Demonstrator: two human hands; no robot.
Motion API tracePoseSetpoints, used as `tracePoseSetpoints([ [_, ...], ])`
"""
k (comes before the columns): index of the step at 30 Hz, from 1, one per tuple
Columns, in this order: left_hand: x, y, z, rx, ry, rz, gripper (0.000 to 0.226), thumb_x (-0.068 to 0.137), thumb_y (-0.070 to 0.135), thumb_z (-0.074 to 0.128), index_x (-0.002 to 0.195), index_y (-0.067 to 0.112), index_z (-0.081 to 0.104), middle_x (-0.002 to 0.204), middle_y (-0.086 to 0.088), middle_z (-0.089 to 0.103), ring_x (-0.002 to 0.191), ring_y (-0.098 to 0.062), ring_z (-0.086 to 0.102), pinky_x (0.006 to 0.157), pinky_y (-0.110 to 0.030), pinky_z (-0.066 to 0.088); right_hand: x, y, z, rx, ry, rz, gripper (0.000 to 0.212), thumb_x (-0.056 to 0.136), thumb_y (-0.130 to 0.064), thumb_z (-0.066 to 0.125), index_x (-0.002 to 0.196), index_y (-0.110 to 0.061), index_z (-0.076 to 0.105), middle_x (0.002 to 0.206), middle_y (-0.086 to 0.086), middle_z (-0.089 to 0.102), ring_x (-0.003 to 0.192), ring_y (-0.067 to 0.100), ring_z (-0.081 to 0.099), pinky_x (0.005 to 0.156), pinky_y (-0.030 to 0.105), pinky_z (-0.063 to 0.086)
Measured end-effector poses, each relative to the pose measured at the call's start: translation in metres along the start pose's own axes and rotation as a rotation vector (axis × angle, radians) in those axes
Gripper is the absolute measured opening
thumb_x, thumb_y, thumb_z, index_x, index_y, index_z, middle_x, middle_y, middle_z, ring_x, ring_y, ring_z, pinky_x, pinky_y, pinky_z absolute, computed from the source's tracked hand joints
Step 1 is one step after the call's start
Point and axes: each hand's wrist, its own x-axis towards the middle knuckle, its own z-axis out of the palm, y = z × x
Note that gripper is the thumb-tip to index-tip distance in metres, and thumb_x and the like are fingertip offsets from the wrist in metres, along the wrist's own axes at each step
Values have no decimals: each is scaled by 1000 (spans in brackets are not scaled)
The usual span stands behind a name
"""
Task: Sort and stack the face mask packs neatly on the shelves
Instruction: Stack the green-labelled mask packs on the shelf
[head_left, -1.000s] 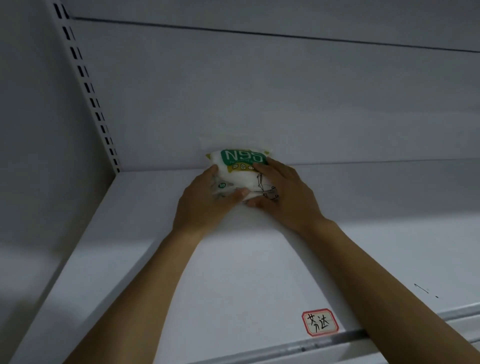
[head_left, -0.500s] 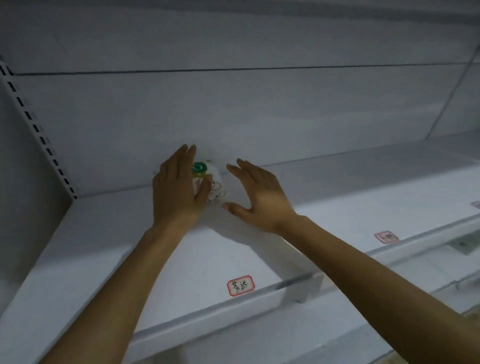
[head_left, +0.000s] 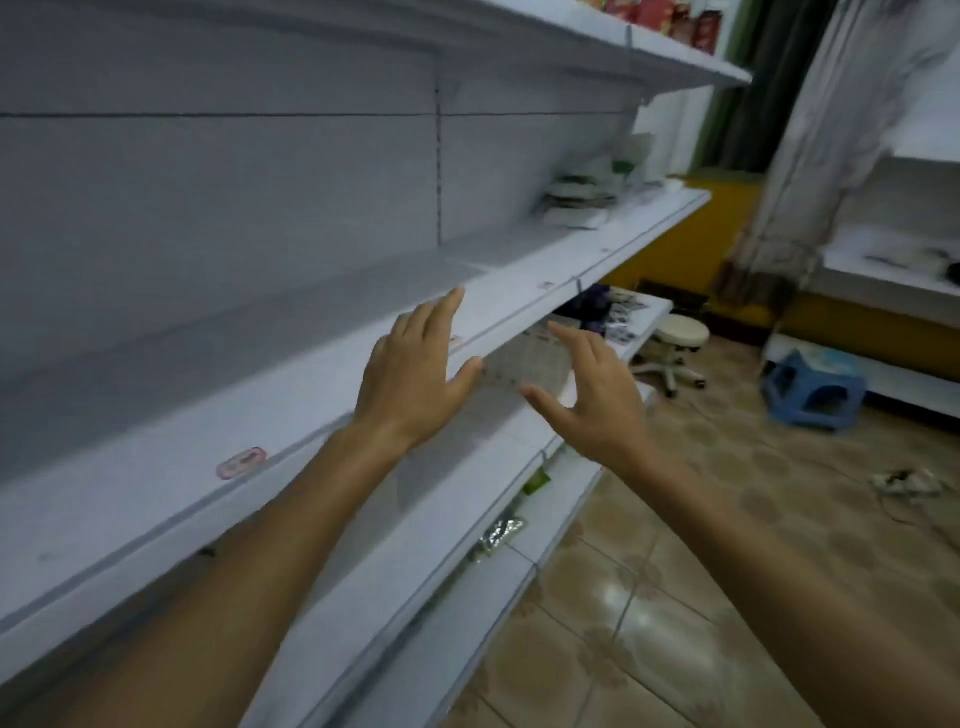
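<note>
Our left hand is raised in front of the middle shelf, back toward us, fingers straight and close together, thumb spread to the right; it holds nothing and touches nothing we can make out. Just to its right, our right hand hangs in front of the shelf's front edge, fingers extended and slightly fanned, thumb pointing left toward the other thumb, also holding nothing. The two hands are near one another but apart, and both bare forearms run down out of the bottom of the view.

The whole scene is smeared with motion blur. A red-bordered label sits near the front of the shelf left of our hands, its writing unreadable. The face mask packs are a pale, blurred pile far along the same shelf to the right, well apart from both hands; we cannot count them or read any print. On the lower shelf, a small green item and a silvery packet lie at the front edge, too blurred to identify.

Further right, dark packets lie on a low white surface, beside a round white stool on castors. A blue plastic stool stands on the brown tiled floor. Red boxes sit on the top shelf, partly cut off by the upper edge.
</note>
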Motion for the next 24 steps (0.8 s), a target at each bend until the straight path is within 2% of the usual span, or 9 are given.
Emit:
tracePoseSetpoints([
  [3,18,39,57,-17,-68,84,71,92,38,58,152,16,25,152,-5,36,136,-24,35,108,-44,33,-27,64,-32,-113,-64,134,72,86,-59,57,143,-19,39,140,3,46,126,22,45,99,45,43],
  [6,37,104,118,-23,-188,152,73,94,43,53,153,17,18,157,-4,26,143,-23,25,113,-43,23,-55,143,-76,-215,-27,253,70,85,-60,56,139,-18,44,137,4,48,126,23,46,99,46,43],
  [10,61,149,174,89,-282,242,73,96,49,45,154,17,13,161,-2,14,147,-20,14,117,-40,15,-67,200,-110,-293,-2,343,63,87,-56,58,136,-18,47,131,1,51,122,19,47,98,43,43],
  [17,131,165,236,192,-288,328,63,94,49,47,147,20,28,159,-3,21,147,-22,15,118,-45,14,-35,272,-85,-376,-77,331,63,87,-59,54,136,-21,47,136,-1,49,128,18,43,100,39,32],
  [24,263,163,305,156,-250,305,70,92,53,48,149,21,24,158,-3,21,146,-22,15,118,-47,13,77,352,-70,-457,-110,264,70,86,-65,49,143,-27,37,149,0,38,139,19,32,109,41,24],
])
